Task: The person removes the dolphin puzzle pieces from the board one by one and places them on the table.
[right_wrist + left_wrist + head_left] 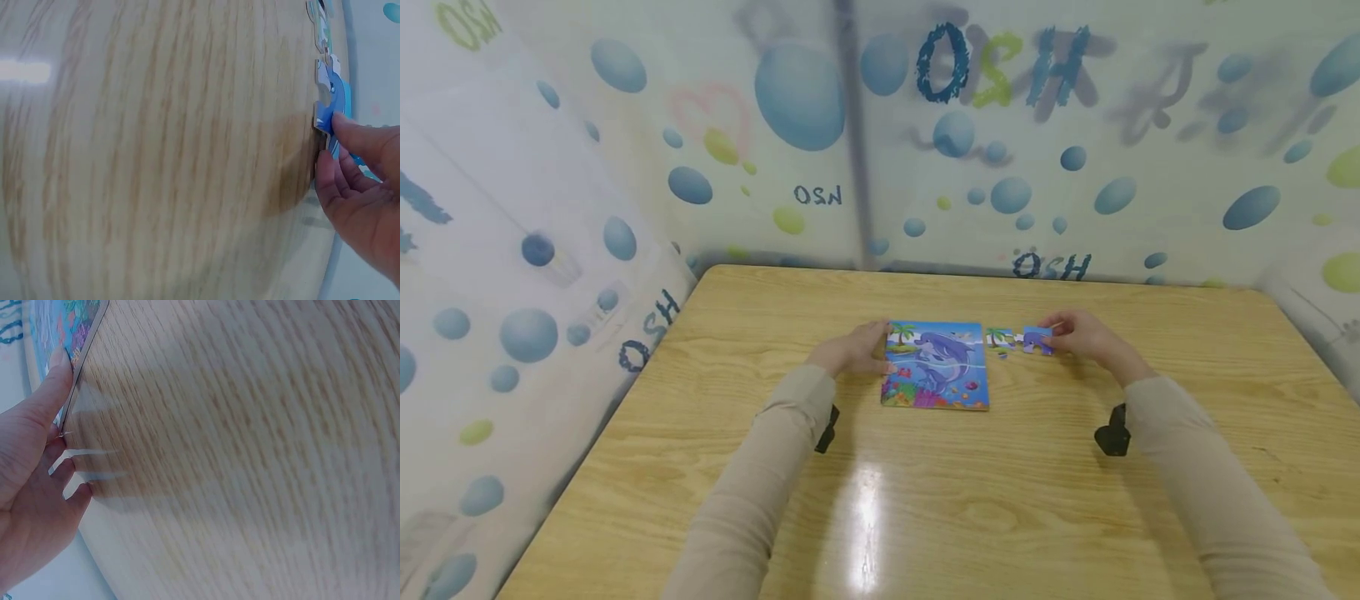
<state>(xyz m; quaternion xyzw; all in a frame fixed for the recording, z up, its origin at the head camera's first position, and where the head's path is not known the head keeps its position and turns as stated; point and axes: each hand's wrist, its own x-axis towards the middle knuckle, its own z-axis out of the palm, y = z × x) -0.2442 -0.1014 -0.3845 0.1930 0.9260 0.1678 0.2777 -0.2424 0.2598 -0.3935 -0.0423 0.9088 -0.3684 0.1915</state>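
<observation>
A blue puzzle piece (1037,339) is pinched by the right hand (1078,336) on the wooden table (1000,500). Just beside it lies a palm-tree piece (999,337). Beyond that, the dolphin puzzle (936,365) is steadied by the left hand (853,350), fingers straight against its edge.

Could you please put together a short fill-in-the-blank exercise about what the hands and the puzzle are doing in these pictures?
1. The left hand rests against the ____ edge of the dolphin puzzle board.
2. The right hand pinches a loose puzzle piece that is mostly ____ in colour.
3. Between the board and that piece lies another piece showing a ____ tree.
4. Everything lies on a ____ table.

Missing words: left; blue; palm; wooden
</observation>
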